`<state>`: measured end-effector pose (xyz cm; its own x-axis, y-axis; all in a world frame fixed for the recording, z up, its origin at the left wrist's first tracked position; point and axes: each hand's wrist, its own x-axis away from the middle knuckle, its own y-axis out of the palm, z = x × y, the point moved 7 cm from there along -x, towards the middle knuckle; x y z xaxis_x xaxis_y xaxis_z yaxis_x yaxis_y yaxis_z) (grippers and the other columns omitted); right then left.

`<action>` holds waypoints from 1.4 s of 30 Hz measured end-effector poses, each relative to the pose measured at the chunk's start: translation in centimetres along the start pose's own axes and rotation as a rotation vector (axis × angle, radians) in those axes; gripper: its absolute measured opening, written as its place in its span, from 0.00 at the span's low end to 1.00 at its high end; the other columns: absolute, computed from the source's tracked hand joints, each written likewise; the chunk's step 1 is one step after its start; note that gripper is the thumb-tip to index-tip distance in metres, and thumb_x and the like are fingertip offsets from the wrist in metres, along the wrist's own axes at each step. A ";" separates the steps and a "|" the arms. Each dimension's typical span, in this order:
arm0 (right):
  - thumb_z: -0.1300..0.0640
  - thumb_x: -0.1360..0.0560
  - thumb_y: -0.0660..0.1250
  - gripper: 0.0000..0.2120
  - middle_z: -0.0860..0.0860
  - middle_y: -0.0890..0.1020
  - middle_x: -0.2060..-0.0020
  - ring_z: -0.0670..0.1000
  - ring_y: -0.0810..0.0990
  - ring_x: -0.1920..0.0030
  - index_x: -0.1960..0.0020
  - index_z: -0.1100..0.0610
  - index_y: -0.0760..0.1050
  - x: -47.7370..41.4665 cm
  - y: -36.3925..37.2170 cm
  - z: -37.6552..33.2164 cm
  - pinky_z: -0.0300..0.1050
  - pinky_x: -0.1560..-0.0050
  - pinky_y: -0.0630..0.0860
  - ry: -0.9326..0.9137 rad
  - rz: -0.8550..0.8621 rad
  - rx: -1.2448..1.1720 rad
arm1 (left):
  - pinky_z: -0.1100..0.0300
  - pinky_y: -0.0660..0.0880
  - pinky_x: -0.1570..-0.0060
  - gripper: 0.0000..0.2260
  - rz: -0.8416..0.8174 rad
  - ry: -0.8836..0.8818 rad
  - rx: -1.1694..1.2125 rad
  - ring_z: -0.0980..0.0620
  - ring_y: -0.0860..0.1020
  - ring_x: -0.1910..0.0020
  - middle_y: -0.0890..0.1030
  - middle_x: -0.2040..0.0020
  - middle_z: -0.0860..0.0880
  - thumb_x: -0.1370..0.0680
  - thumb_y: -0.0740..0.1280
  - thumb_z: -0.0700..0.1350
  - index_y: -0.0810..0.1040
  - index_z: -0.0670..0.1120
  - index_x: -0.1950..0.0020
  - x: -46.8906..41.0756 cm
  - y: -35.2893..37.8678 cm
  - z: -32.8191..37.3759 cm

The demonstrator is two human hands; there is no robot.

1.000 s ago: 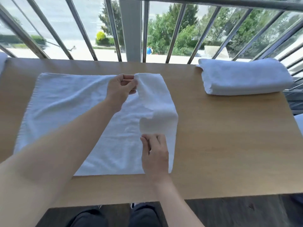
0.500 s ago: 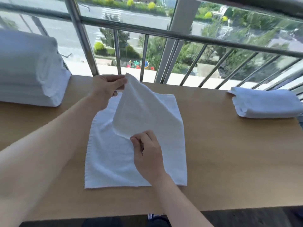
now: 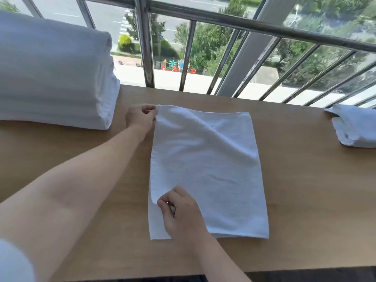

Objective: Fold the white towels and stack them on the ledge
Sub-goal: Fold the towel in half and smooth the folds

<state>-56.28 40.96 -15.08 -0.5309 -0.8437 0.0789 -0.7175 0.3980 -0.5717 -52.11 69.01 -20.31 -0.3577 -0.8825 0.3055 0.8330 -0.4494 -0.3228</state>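
A white towel (image 3: 207, 165) lies folded over on the wooden ledge (image 3: 305, 190), in the middle of the view. My left hand (image 3: 140, 117) pinches its far left corner. My right hand (image 3: 181, 212) pinches the near left edge of the upper layer, slightly lifted off the lower layer. A tall stack of folded white towels (image 3: 53, 74) stands at the far left of the ledge. One more folded white towel (image 3: 354, 127) lies at the right edge.
A metal railing (image 3: 254, 27) with slanted bars runs along the far side of the ledge, close behind the towel. The ledge's front edge (image 3: 284, 270) is near my body.
Both hands carried the towel's right part over to the left and laid it down, so the towel now lies doubled. The view shifted left, bringing the tall stack closer.
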 end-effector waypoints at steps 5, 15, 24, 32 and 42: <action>0.55 0.20 0.65 0.06 0.40 0.68 0.60 0.41 0.69 0.67 0.54 0.54 0.77 0.9 2.7 0.9 0.30 0.62 0.64 0.042 -0.129 0.033 | 0.62 0.76 0.55 0.04 0.034 0.058 -0.098 0.57 0.79 0.60 0.85 0.56 0.52 0.24 0.74 0.49 0.85 0.51 0.54 -1.6 0.4 -1.6; 0.55 0.18 0.62 0.11 0.51 0.75 0.54 0.51 0.76 0.59 0.45 0.59 0.80 2.7 6.5 2.4 0.51 0.55 0.77 0.032 -0.294 0.147 | 0.68 0.75 0.56 0.04 0.061 0.143 -0.158 0.60 0.80 0.59 0.83 0.58 0.56 0.25 0.73 0.48 0.85 0.50 0.52 -1.5 0.9 -0.8; 0.53 0.19 0.60 0.12 0.42 0.77 0.55 0.41 0.75 0.56 0.41 0.52 0.80 2.1 4.7 2.2 0.33 0.53 0.71 0.123 -0.226 0.026 | 0.79 0.69 0.64 0.13 0.023 0.130 -0.171 0.71 0.76 0.64 0.79 0.60 0.60 0.28 0.77 0.49 0.79 0.48 0.48 6.0 -1.1 -2.9; 0.60 0.24 0.69 0.15 0.55 0.77 0.37 0.60 0.73 0.34 0.38 0.53 0.80 -0.5 -3.3 6.3 0.59 0.34 0.66 0.081 0.065 0.578 | 0.60 0.75 0.49 0.22 -0.093 0.145 -0.276 0.55 0.77 0.54 0.75 0.48 0.53 0.32 0.81 0.47 0.76 0.48 0.42 15.4 -2.3 -6.8; 0.51 0.18 0.59 0.22 0.50 0.68 0.27 0.56 0.62 0.26 0.24 0.43 0.66 -0.3 -2.6 8.2 0.56 0.33 0.60 0.139 0.050 0.733 | 0.51 0.70 0.35 0.20 -0.125 0.357 -0.437 0.42 0.73 0.37 0.74 0.36 0.41 0.27 0.77 0.45 0.80 0.39 0.38 15.1 -0.6 -5.6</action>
<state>-50.58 37.23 -20.32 -0.6419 -0.7583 0.1136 -0.2329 0.0516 -0.9711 -60.34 55.20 -20.55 -0.6258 -0.7769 0.0686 0.5504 -0.5022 -0.6670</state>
